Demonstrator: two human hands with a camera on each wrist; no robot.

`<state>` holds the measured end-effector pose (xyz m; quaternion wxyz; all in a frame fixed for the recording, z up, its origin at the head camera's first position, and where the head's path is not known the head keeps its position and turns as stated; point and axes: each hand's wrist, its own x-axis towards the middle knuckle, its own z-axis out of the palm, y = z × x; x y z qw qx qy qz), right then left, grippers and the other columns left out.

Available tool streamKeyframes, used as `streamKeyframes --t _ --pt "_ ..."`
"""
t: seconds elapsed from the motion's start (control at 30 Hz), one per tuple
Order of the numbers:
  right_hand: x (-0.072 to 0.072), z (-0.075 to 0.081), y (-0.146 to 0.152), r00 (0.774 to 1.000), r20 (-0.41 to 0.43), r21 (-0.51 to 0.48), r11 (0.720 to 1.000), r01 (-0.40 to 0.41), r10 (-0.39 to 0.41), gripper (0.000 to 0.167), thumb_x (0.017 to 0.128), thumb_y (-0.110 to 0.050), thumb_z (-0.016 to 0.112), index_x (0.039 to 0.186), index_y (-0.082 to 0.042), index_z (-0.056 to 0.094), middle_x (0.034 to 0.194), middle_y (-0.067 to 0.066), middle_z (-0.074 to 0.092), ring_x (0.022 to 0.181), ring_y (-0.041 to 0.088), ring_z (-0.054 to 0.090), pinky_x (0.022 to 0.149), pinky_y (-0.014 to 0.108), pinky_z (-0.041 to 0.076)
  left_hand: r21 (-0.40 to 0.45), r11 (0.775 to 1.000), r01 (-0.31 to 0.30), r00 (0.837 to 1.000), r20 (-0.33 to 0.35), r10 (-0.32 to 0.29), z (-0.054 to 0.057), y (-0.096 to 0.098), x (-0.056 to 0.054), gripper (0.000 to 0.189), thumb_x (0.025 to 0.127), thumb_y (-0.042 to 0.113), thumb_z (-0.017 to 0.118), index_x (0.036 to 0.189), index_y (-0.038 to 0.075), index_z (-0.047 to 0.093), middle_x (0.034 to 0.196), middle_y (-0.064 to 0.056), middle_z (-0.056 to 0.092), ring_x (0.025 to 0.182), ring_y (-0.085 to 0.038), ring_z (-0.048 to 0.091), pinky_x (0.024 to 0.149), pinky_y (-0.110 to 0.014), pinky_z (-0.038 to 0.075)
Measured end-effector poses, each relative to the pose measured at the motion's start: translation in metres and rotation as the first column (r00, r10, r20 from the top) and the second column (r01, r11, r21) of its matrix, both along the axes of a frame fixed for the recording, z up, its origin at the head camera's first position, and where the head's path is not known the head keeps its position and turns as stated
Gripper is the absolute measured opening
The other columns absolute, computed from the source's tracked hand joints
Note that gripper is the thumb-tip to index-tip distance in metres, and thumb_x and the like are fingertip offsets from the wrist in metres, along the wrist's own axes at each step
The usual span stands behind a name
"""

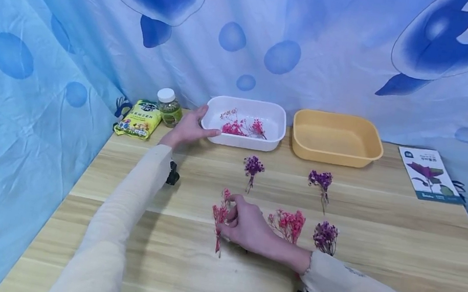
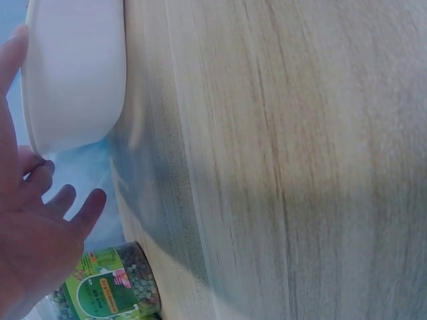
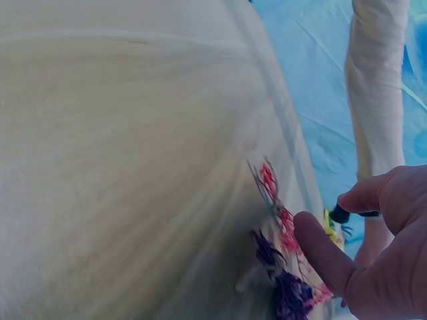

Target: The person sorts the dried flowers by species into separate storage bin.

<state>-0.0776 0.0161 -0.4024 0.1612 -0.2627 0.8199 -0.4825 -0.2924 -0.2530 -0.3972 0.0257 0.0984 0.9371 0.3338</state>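
On wood (image 1: pixel 181 277), the right hand (image 1: pixel 247 226), unclenched, perhaps touches feathery pink flowers (image 1: pixel 218 214); left hand (image 1: pixel 188 129) grips white tray (image 1: pixel 252 143).

Screened tabletop nook, room type unclear: cartoon sheeting (image 1: pixel 341 37) behind wood-grain table (image 1: pixel 403 242).

Left grip (image 1: pixel 189 128) well forward, fingers spread; right grip (image 1: pixel 248 226) nearer, thumb and forefinger apart
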Motion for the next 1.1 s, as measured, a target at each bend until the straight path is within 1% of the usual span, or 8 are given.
streamKeyframes --t 0.13,0.23,0.33,0.47,0.73,0.93,1.0,1.1 --pt "0.003 -0.002 -0.007 1.000 0.018 0.034 0.999 0.025 -0.026 0.077 0.080 -0.004 0.082 0.139 0.017 0.037 0.096 0.016 0.067 0.069 0.013 0.066 0.064 0.021 0.057 0.011 1.000 0.002 1.000 0.001 -0.002 0.002 0.000 -0.001 0.115 0.079 0.055 0.080 0.159 0.003 0.014 0.164 -0.017 0.014 0.149 -0.033 0.015 0.121 -0.047 0.015" --pt "0.004 -0.002 -0.012 0.999 0.021 0.089 0.995 0.045 -0.047 0.084 0.078 -0.008 0.084 0.141 0.017 0.035 0.096 0.015 0.068 0.068 0.012 0.063 0.065 0.022 0.057 0.012 1.000 0.005 1.000 0.004 -0.005 0.002 0.000 -0.002 0.117 0.079 0.056 0.080 0.159 0.003 0.014 0.164 -0.017 0.014 0.150 -0.033 0.015 0.121 -0.047 0.014" --pt "0.005 -0.002 -0.016 0.998 0.021 0.127 0.991 0.053 -0.056 0.085 0.078 -0.011 0.084 0.142 0.016 0.034 0.096 0.013 0.068 0.066 0.011 0.062 0.064 0.022 0.056 0.014 1.000 0.006 1.000 0.003 -0.006 0.001 0.000 -0.003 0.117 0.078 0.057 0.080 0.159 0.002 0.015 0.164 -0.017 0.014 0.150 -0.033 0.015 0.121 -0.047 0.014" --pt "0.005 -0.004 -0.021 0.999 0.010 0.149 0.987 0.051 -0.053 0.085 0.077 -0.011 0.084 0.142 0.015 0.035 0.090 0.010 0.066 0.061 0.011 0.059 0.060 0.022 0.055 0.012 1.000 0.009 1.000 0.002 -0.009 0.000 -0.001 -0.003 0.117 0.078 0.056 0.080 0.159 0.003 0.014 0.164 -0.017 0.015 0.149 -0.034 0.016 0.121 -0.047 0.015" --pt "0.002 -0.010 -0.033 0.997 -0.057 0.200 0.978 0.064 -0.053 0.084 0.075 -0.017 0.087 0.139 0.012 0.042 0.075 0.001 0.057 0.059 0.012 0.053 0.054 0.024 0.052 0.015 1.000 0.006 1.000 -0.011 -0.006 0.000 -0.001 -0.001 0.115 0.079 0.053 0.081 0.158 0.000 0.016 0.164 -0.018 0.016 0.149 -0.033 0.016 0.121 -0.045 0.016" --pt "-0.001 -0.017 -0.038 0.992 -0.119 0.267 0.962 0.059 -0.028 0.075 0.074 -0.021 0.088 0.132 0.010 0.050 0.085 0.004 0.061 0.070 0.014 0.057 0.068 0.026 0.055 0.009 1.000 0.005 1.000 -0.006 -0.005 0.000 -0.001 0.001 0.114 0.080 0.053 0.080 0.158 0.000 0.016 0.164 -0.019 0.016 0.149 -0.034 0.016 0.121 -0.046 0.016" --pt "-0.002 -0.019 -0.038 0.991 -0.135 0.280 0.959 0.050 -0.012 0.066 0.075 -0.017 0.087 0.126 0.009 0.054 0.084 0.004 0.060 0.071 0.014 0.056 0.066 0.026 0.055 0.008 1.000 0.006 1.000 -0.004 -0.006 0.000 -0.001 0.001 0.114 0.080 0.053 0.080 0.158 0.000 0.015 0.164 -0.018 0.015 0.149 -0.034 0.016 0.121 -0.046 0.015" --pt "-0.003 -0.019 -0.037 0.990 -0.139 0.268 0.963 0.029 0.009 0.052 0.073 -0.007 0.082 0.117 0.007 0.057 0.079 0.002 0.056 0.067 0.014 0.054 0.058 0.023 0.052 0.010 1.000 0.015 1.000 -0.009 -0.015 -0.001 0.000 0.001 0.115 0.080 0.053 0.080 0.158 -0.001 0.015 0.163 -0.019 0.015 0.149 -0.034 0.015 0.121 -0.047 0.015"
